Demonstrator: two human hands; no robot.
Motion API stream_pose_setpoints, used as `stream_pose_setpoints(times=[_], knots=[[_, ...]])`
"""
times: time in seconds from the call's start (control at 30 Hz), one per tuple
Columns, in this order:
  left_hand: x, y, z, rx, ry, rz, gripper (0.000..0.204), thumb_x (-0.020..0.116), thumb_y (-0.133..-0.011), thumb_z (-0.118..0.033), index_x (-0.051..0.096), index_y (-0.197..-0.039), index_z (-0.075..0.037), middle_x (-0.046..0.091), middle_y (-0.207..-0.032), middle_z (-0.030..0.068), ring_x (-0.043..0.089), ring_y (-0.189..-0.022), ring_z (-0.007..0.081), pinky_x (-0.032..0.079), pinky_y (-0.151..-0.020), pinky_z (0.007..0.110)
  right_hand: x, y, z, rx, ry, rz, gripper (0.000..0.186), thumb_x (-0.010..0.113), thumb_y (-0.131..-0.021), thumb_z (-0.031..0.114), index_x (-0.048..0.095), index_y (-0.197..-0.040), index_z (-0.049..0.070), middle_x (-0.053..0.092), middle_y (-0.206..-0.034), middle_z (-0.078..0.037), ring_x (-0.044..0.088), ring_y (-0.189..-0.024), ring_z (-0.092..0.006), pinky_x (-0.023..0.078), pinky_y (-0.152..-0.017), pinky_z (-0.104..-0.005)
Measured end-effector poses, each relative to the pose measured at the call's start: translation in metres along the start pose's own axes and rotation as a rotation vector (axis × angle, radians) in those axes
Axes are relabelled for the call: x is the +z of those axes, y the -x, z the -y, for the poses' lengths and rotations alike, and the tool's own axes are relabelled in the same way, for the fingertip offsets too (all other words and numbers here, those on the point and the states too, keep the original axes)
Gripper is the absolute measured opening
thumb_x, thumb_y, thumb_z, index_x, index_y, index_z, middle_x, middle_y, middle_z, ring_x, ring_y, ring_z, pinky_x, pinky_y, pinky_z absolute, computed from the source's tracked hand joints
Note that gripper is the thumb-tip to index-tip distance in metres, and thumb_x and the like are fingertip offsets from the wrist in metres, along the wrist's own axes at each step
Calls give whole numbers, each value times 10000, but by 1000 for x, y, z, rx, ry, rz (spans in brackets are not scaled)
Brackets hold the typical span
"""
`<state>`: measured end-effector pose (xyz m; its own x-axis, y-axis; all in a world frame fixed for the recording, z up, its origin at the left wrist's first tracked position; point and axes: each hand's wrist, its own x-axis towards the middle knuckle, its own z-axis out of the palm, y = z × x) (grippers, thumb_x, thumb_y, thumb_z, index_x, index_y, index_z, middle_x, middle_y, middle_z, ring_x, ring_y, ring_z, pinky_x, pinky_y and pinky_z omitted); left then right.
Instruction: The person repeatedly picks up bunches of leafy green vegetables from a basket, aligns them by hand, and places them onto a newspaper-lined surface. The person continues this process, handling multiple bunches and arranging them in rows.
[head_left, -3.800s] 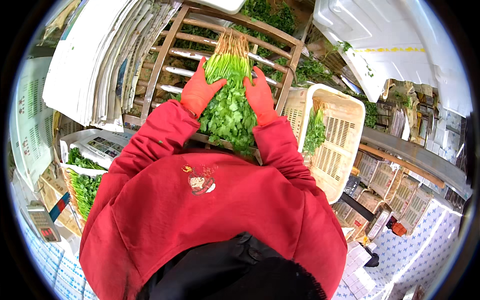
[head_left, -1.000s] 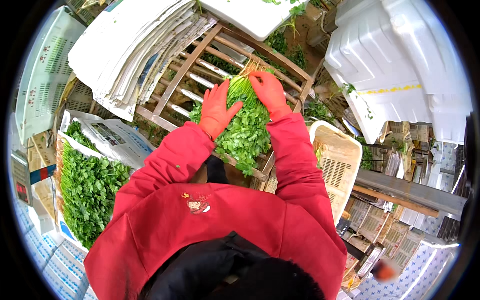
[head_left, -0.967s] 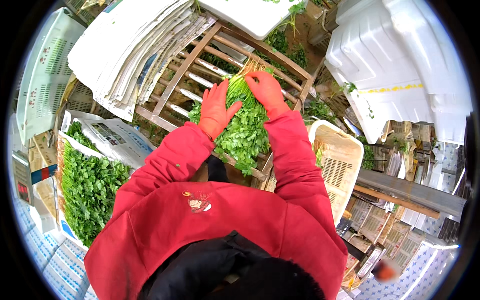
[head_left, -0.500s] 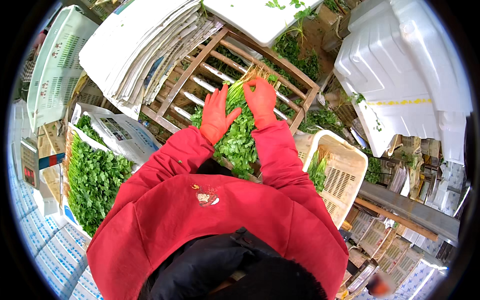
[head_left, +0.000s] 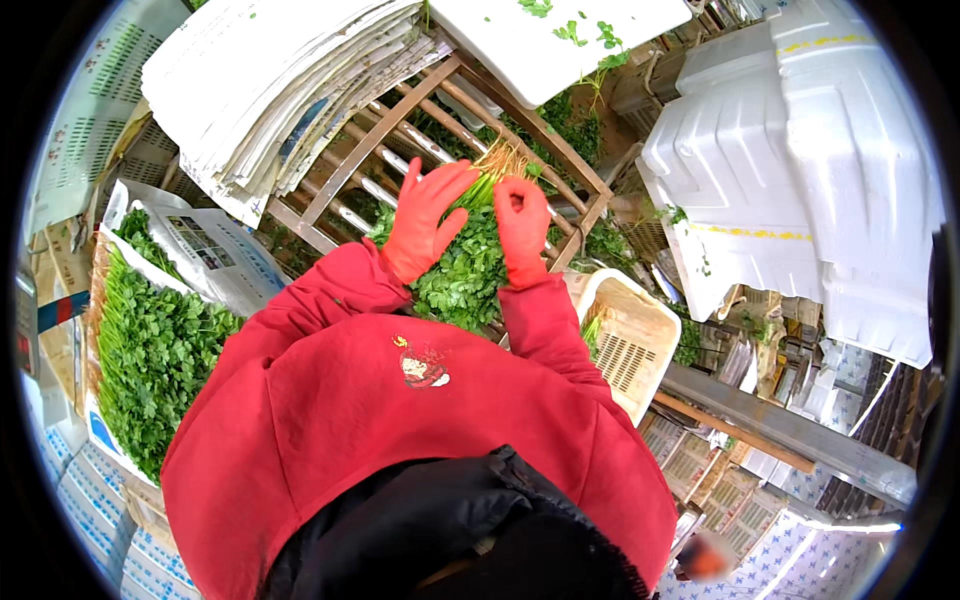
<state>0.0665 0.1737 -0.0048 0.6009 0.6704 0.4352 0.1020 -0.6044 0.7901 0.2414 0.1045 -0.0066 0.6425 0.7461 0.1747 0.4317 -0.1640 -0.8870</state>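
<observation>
A bunch of coriander [head_left: 462, 285] lies on a brown metal rack [head_left: 383, 138], its leaves toward me and its pale roots pointing away. My left hand [head_left: 425, 225], in an orange-red rubber glove, is over the left side of the bunch with its fingers stretched and the thumb apart. On the right side of the stems is my right hand [head_left: 523, 232], gloved alike, with thumb and forefinger curled together in a pinch. Whatever is between those fingertips is too small or hidden to make out. My forearms and red sleeves cover the rack's near part.
A thick stack of paper sheets [head_left: 290, 90] rests at the rack's far left, and a white board [head_left: 560, 50] with loose sprigs lies beyond. More coriander [head_left: 160, 360] fills a box at left. A cream plastic basket [head_left: 630, 345] stands at right, below white foam boxes [head_left: 740, 180].
The whole view has shifted somewhat. My left hand's fingers have tilted right, toward the stems, and its thumb has lifted. My right hand stays pinched beside the stems.
</observation>
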Motion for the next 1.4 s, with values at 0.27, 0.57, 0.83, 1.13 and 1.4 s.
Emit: stream_pose_setpoints(times=[0.27,0.57,0.83,1.13,1.4], knots=[[24,10,76,222,-79,338,439,614,-986,-341,581,-1404,-210,591,-1425,31,493,-1371,294,237,-1205,575,-15,-24,48,75,-633,514,264,584,-1004,297,668,-1071,56,677,-855,-66,630,-715,-129,489,-603,-276],[28,13,62,225,-84,369,519,673,-926,-360,580,-1412,-203,585,-1426,40,486,-1376,298,232,-1212,571,42,-134,-30,21,1019,518,384,643,-917,366,697,-1167,79,739,-971,-155,720,-882,-340,550,-805,-438],[36,-33,-12,247,-116,202,366,698,-882,-234,689,-1243,-170,694,-1240,6,607,-1202,294,242,-1201,590,-91,-135,-72,148,694,405,453,661,-862,269,649,-1303,166,736,-1052,-154,692,-978,-366,539,-891,-446],[115,-15,20,473,-211,656,327,621,-931,-385,711,-1198,-217,638,-1354,-5,461,-1395,287,164,-1249,565,-115,-161,-91,-16,671,-282,307,641,-888,176,670,-1191,136,717,-1000,-170,681,-954,-374,528,-831,-464],[115,-16,6,516,-108,556,244,706,-878,-311,736,-1092,-198,690,-1242,4,560,-1292,279,264,-1214,547,-91,-144,-106,-62,656,-203,213,623,-921,197,749,-1076,122,735,-950,-149,699,-907,-351,544,-817,-431]])
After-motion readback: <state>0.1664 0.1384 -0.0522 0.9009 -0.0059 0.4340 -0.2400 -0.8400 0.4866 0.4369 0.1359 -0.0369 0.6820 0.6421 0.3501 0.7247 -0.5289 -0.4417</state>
